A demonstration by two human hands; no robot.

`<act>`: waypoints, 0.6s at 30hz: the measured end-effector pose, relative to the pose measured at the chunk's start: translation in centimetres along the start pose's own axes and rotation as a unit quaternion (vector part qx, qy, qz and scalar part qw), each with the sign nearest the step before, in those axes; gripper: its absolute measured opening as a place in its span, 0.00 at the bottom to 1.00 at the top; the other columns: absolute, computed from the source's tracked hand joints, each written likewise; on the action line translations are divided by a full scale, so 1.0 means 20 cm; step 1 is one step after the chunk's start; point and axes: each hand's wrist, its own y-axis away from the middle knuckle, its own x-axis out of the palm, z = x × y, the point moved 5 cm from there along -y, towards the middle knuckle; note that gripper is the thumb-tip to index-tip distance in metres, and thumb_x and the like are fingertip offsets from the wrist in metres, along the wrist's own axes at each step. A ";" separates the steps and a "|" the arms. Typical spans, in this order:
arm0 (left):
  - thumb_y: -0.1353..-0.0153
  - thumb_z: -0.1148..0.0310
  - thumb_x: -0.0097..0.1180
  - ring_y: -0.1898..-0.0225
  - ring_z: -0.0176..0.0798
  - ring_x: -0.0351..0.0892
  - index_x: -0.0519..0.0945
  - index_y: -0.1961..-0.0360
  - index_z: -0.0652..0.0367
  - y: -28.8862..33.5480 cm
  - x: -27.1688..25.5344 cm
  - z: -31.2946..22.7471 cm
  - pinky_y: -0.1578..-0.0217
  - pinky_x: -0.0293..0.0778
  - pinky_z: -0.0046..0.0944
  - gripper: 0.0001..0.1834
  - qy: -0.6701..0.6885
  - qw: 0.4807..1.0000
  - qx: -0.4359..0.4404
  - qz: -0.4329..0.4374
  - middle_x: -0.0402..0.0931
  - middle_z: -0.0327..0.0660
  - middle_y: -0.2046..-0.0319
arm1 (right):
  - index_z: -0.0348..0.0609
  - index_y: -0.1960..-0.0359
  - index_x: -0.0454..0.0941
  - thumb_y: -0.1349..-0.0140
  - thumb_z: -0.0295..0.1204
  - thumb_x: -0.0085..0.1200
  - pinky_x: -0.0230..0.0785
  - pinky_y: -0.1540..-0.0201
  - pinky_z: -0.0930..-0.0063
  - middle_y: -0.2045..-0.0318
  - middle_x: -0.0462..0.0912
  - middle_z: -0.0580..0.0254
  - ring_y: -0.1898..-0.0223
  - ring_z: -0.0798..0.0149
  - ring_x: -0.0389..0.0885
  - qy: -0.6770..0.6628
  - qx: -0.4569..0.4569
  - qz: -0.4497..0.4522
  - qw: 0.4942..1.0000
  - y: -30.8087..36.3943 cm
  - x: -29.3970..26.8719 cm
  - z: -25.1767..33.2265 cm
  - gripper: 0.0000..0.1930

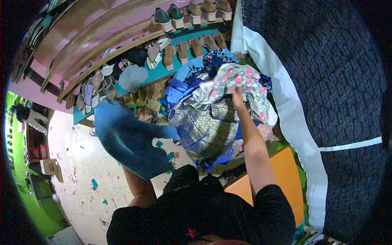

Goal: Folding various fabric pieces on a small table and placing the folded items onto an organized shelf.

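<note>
A heap of mixed cloth stands before me, with a gold-patterned dark cloth (pixel 202 132) on its near side. Over its top right lies a white floral cloth (pixel 245 81) with pink roses. My right hand (pixel 237 99) is at this floral cloth's near edge, its fingers closed on the fabric, slightly blurred. On the left, a plain blue cloth (pixel 128 136) hangs raised off the heap, one end reaching toward the gold-patterned cloth. It covers my left hand and wrist; only the left forearm shows below it, so those fingers are hidden. Bright blue cloth (pixel 176 90) shows at the heap's left side.
Heeled shoes (pixel 196 16) line wooden shelves beyond the heap; more shoes crowd a teal shelf (pixel 163 75). An orange panel (pixel 288 179) is near my right elbow. Dark patterned fabric (pixel 339 81) hangs at right. Scraps litter the tiled floor (pixel 87 175).
</note>
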 end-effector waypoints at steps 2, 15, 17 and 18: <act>0.63 0.62 0.54 0.55 0.49 0.63 0.69 0.59 0.59 -0.06 0.00 -0.03 0.53 0.56 0.43 0.26 0.009 1.000 0.008 0.010 0.67 0.47 0.58 | 0.29 0.56 0.62 0.53 0.37 0.55 0.58 0.55 0.70 0.63 0.70 0.50 0.61 0.57 0.68 0.039 -0.045 0.087 0.994 0.12 0.00 0.11 0.27; 0.63 0.62 0.54 0.56 0.49 0.64 0.69 0.60 0.59 -0.40 0.39 -0.56 0.54 0.57 0.43 0.26 0.044 0.992 0.089 0.078 0.67 0.47 0.59 | 0.48 0.45 0.53 0.63 0.40 0.62 0.49 0.45 0.66 0.44 0.54 0.56 0.44 0.57 0.54 0.040 -0.165 0.469 0.867 0.84 0.15 1.07 0.41; 0.63 0.62 0.54 0.56 0.49 0.64 0.69 0.60 0.59 -0.42 0.47 -0.66 0.54 0.57 0.44 0.25 0.044 0.987 0.113 0.106 0.68 0.47 0.59 | 0.48 0.43 0.49 0.69 0.40 0.64 0.41 0.42 0.64 0.42 0.50 0.57 0.41 0.55 0.46 0.043 -0.291 0.496 0.817 0.99 0.04 1.31 0.49; 0.63 0.62 0.54 0.56 0.49 0.64 0.70 0.60 0.59 -0.39 0.52 -0.71 0.54 0.57 0.44 0.25 0.043 0.985 0.122 0.117 0.68 0.47 0.59 | 0.49 0.42 0.49 0.71 0.39 0.65 0.39 0.41 0.64 0.42 0.49 0.57 0.40 0.55 0.44 0.044 -0.322 0.502 0.801 1.06 -0.02 1.39 0.50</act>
